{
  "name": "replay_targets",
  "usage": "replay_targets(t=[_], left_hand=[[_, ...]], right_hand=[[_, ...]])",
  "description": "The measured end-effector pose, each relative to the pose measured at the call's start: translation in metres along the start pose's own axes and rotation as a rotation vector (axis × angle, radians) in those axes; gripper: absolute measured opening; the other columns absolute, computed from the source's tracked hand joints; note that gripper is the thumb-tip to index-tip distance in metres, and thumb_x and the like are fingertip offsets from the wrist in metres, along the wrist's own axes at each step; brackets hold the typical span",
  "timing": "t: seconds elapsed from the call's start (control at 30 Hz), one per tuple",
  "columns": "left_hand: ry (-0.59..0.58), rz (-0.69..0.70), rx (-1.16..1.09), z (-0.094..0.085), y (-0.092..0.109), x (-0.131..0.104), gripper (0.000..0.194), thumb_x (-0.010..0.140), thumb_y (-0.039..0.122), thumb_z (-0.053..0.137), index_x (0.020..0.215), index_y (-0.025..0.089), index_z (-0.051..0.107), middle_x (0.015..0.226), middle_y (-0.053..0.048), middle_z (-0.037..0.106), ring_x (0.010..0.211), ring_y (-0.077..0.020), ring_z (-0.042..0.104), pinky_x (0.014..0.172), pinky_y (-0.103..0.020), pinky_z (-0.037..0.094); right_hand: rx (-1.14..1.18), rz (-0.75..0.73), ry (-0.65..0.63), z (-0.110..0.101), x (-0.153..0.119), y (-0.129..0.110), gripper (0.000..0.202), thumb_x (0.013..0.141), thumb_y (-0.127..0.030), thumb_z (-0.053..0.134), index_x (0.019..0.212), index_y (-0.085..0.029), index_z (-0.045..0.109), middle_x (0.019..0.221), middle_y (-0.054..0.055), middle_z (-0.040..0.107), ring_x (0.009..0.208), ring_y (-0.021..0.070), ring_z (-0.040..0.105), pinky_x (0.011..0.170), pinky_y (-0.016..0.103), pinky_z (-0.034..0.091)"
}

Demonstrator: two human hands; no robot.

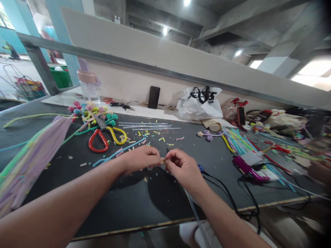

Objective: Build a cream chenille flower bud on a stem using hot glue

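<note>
Left hand (pixel 143 158) and right hand (pixel 184 169) meet above the dark table (pixel 160 203), fingertips pinched narrow on a small tan piece (pixel 162 161) between them; the fingers hide most of its shape. Lettering: a crumpled white bag (pixel 200 105) against the back panel bears bold black characters, too folded to read with certainty, and smaller print at its left side, illegible. Materials: a sheaf of fuzzy stems (pixel 48 146) in lilac, green and pink lies at the left, its fibres soft and blurred. Beside it stand out scissors (pixel 104 127) with one red and one yellow loop handle, their blades directed toward a cluster of knobbly, plush flowers (pixel 89 112). Smooth, straight clear rods (pixel 155 128) lie roughly parallel beyond the hands, near scattered short yellow clippings (pixel 162 139); a bent blue stem (pixel 124 150) rests near the left forearm. Along the back are a translucent bottle (pixel 89 84) with a pinkish lid and a flat black phone (pixel 154 97) leaning upright. At the right, a glossy purple device (pixel 248 168) lies among dark cables. Pose: both forearms enter from the lower corners and converge, wrists raised, with the right thumb and forefinger curled into a rounded arch.
</note>
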State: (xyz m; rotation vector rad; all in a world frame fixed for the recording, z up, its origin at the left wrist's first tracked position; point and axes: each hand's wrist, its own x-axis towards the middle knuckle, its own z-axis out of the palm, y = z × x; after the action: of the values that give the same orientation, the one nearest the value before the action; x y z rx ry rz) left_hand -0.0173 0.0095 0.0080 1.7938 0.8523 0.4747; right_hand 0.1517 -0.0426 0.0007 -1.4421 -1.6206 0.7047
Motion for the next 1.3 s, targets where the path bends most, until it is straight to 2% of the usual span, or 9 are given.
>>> replay_targets(t=[0.27,0.5,0.67,0.83,1.03,1.3], left_hand=[[-0.001,-0.042,-0.093,0.0,0.008,-0.003,0.015,0.071,0.025,0.047,0.064,0.016,0.056,0.054,0.004,0.047,0.05,-0.0083,0.037,0.047,-0.02,0.026],[-0.041,-0.064,-0.14,0.001,0.004,-0.002,0.011,0.071,0.025,0.052,0.072,0.015,0.056,0.055,0.004,0.049,0.047,-0.0068,0.038,0.043,-0.019,0.027],[0.003,0.058,-0.235,0.006,0.003,0.001,0.021,0.072,0.029,0.06,0.088,0.017,0.052,0.068,0.003,0.056,0.058,-0.0098,0.052,0.046,-0.018,0.037],[0.037,0.152,-0.276,0.011,0.0,0.002,0.021,0.073,0.033,0.062,0.083,0.017,0.052,0.067,0.002,0.058,0.06,-0.0103,0.054,0.049,-0.02,0.043],[0.069,0.141,-0.32,0.014,0.001,0.001,0.022,0.072,0.033,0.064,0.08,0.015,0.055,0.068,0.001,0.061,0.061,-0.0102,0.056,0.055,-0.022,0.047],[0.102,0.14,-0.331,0.015,0.005,-0.002,0.009,0.071,0.021,0.06,0.075,0.014,0.058,0.067,0.0,0.064,0.061,-0.01,0.058,0.062,-0.024,0.046]], right_hand=[[0.21,0.146,-0.038,0.0,-0.001,-0.004,0.01,0.068,-0.026,0.058,0.074,-0.02,0.053,0.061,-0.003,0.056,0.057,0.0144,0.059,0.046,0.024,0.05],[0.153,0.095,0.006,-0.001,0.001,-0.004,0.007,0.065,-0.021,0.057,0.07,-0.019,0.053,0.051,-0.006,0.051,0.045,0.0104,0.054,0.047,0.022,0.044],[0.215,0.126,0.038,-0.004,0.003,-0.004,0.009,0.063,-0.02,0.059,0.069,-0.019,0.053,0.05,-0.007,0.053,0.044,0.0094,0.055,0.046,0.02,0.043],[0.333,0.182,0.031,-0.002,0.005,-0.005,0.012,0.062,-0.022,0.063,0.067,-0.019,0.053,0.05,-0.006,0.057,0.044,0.0101,0.056,0.046,0.022,0.046],[0.383,0.203,0.031,-0.002,0.003,-0.009,0.013,0.062,-0.021,0.065,0.066,-0.018,0.053,0.051,-0.006,0.057,0.044,0.0086,0.055,0.046,0.021,0.046],[0.427,0.242,0.022,-0.004,0.001,-0.014,0.013,0.061,-0.021,0.066,0.066,-0.017,0.054,0.05,-0.006,0.057,0.044,0.0087,0.054,0.047,0.021,0.044]])
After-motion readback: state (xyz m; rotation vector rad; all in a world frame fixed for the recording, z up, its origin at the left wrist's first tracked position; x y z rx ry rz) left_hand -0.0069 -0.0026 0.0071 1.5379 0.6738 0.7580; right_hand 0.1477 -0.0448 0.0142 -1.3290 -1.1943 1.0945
